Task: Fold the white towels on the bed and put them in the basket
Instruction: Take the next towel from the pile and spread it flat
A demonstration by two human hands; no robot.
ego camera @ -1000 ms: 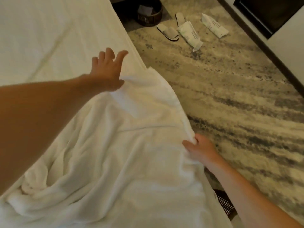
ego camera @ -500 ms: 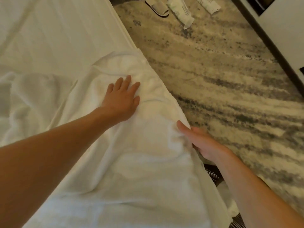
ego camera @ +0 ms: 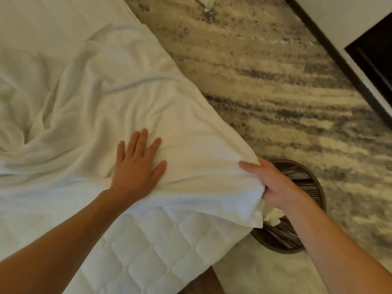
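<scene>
Grip check: right hand [ego camera: 273, 184] clenched on the near edge of the white towel [ego camera: 152, 107], thumb on top, fingers tucked under. Left hand [ego camera: 137, 166] has its grip released, palm flat, pressing the towel onto the bed [ego camera: 53, 22]. Towel lies spread and rumpled along the bed's edge (quilted mattress [ego camera: 148, 247] showing below it). Just under the right hand, on the patterned carpet [ego camera: 275, 85], sits the dark round basket [ego camera: 314, 179], something white [ego camera: 273, 216] inside.

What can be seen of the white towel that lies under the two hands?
The white towel is soft, thick cloth, wrinkled and spread out along the edge of the bed. The left hand presses flat on it. The right hand grips its near edge, thumb on top, above the basket.
</scene>
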